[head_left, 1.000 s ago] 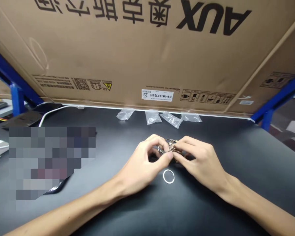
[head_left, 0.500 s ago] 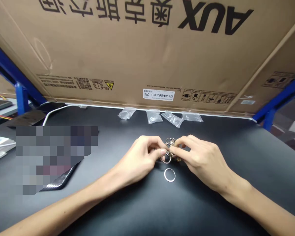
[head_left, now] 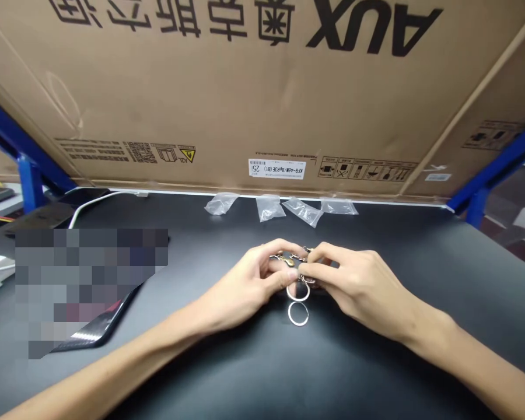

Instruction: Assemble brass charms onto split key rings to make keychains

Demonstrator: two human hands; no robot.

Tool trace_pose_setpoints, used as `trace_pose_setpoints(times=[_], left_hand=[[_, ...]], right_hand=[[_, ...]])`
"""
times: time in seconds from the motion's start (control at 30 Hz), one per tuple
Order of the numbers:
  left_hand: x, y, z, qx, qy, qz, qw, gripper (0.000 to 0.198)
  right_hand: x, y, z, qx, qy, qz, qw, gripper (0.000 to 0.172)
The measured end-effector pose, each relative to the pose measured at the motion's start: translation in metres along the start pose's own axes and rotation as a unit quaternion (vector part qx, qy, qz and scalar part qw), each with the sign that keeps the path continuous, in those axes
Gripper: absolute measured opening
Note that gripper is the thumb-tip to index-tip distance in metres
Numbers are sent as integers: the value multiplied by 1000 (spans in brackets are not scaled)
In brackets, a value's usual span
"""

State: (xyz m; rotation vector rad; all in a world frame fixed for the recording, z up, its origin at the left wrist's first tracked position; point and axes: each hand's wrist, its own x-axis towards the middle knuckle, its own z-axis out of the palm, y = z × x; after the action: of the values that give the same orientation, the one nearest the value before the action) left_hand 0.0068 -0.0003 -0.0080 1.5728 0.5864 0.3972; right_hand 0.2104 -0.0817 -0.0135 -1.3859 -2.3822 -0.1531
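My left grip (head_left: 256, 283) and right grip (head_left: 356, 286) closely pinched a keychain (head_left: 308, 280) inside the surface's (head_left: 262, 373) far edge; seemingly light, stiff, best held by its ring (head_left: 298, 300).

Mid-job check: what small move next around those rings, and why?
Perhaps ease the right hand back slightly while the left hand steadies the metal pieces: fingertips crowd the upper ring's top, partly covering where it meets them. The lower ring lies on the table and seems able to wait.
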Motion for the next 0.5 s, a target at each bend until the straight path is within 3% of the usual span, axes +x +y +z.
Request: trace_pose_setpoints(times=[0.1, 0.33, 0.4, 0.5], left_hand=[[0, 1, 4, 20, 78, -12, 997, 32], [2, 2, 10, -28, 115, -56, 991, 25], [3, 1, 8, -26, 102, -60, 993, 24], [1, 0, 4, -37, 25, -66, 997, 24]], right_hand=[[-1, 2, 2, 6, 11, 23, 1000, 24], [-2, -2, 6, -87, 44, 6, 995, 21], [-2, -2, 5, -95, 45, 0, 994, 26], [-2, 0, 3, -83, 39, -14, 996, 32]])
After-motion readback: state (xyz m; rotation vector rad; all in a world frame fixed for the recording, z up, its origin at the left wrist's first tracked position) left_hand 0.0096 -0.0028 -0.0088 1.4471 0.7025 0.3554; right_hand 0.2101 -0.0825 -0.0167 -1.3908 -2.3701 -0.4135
